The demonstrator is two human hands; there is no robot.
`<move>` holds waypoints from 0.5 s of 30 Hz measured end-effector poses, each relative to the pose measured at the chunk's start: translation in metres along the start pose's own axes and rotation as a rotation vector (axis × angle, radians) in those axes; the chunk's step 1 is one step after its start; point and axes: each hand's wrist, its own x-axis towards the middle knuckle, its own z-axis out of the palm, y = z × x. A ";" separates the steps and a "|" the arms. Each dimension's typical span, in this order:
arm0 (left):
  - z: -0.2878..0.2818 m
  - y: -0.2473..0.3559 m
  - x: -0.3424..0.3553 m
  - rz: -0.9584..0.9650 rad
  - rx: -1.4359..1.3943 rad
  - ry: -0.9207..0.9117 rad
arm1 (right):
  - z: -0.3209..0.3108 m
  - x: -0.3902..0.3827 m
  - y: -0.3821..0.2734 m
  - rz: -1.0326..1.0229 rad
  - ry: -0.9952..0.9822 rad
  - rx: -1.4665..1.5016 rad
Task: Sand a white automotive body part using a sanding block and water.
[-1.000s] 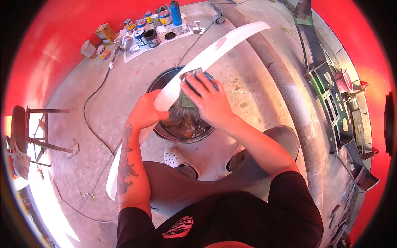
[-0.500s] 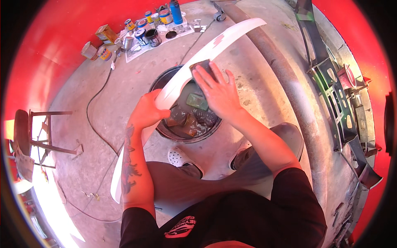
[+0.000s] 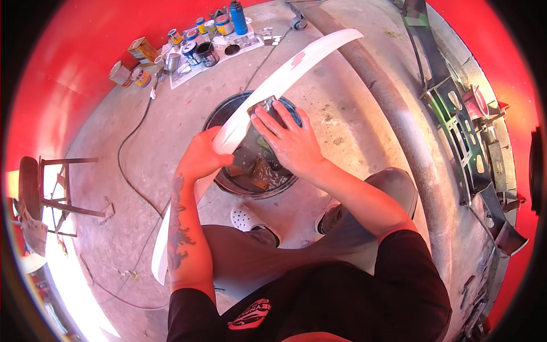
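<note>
A long curved white panel (image 3: 296, 65), with a small reddish patch near its upper end, lies diagonally over a dark round bucket (image 3: 218, 117). My left hand (image 3: 202, 154) is closed round the panel left of the bucket. My right hand (image 3: 290, 137) presses a dark, rectangular sanding pad (image 3: 262, 104) against the panel's right edge, fingers spread over the pad. Inside the bucket, murky water (image 3: 245, 157) holds several sheet-like pieces and a greenish block, partly hidden by my right hand.
Paint cans (image 3: 207, 53) and a blue bottle (image 3: 238, 18) stand on paper along the red wall. A chair (image 3: 28, 188) is at left, a cable (image 3: 131, 182) on the floor. A long curved pipe (image 3: 393, 114) and dark bumper parts (image 3: 456, 131) lie at right.
My right hand and the pad moved up along the panel half a second ago and are now back lower, closer to me. My left hand keeps its grip.
</note>
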 end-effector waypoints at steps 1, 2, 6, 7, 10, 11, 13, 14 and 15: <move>0.001 0.001 0.000 -0.001 -0.013 0.005 | 0.000 0.000 0.004 0.002 0.000 0.002; 0.000 0.001 0.000 -0.005 -0.026 0.011 | 0.001 0.004 0.011 -0.004 0.023 -0.068; -0.002 0.002 0.001 -0.016 -0.045 0.020 | 0.000 0.010 0.012 0.042 0.038 -0.107; -0.002 0.002 0.000 -0.015 -0.040 0.015 | 0.000 0.010 0.008 0.043 0.033 -0.095; -0.003 0.000 0.001 -0.010 -0.033 0.012 | 0.002 0.007 0.008 -0.009 0.070 -0.024; -0.001 -0.002 0.002 -0.008 -0.034 0.014 | 0.003 0.006 0.011 -0.024 0.092 -0.030; 0.001 -0.003 0.002 0.002 -0.040 0.014 | 0.005 0.005 0.013 0.010 0.100 -0.058; 0.001 -0.002 0.002 0.008 -0.047 0.020 | 0.005 0.007 0.012 0.036 0.082 -0.073; 0.000 -0.001 0.002 0.007 -0.047 0.021 | 0.005 0.010 0.010 0.063 0.064 -0.089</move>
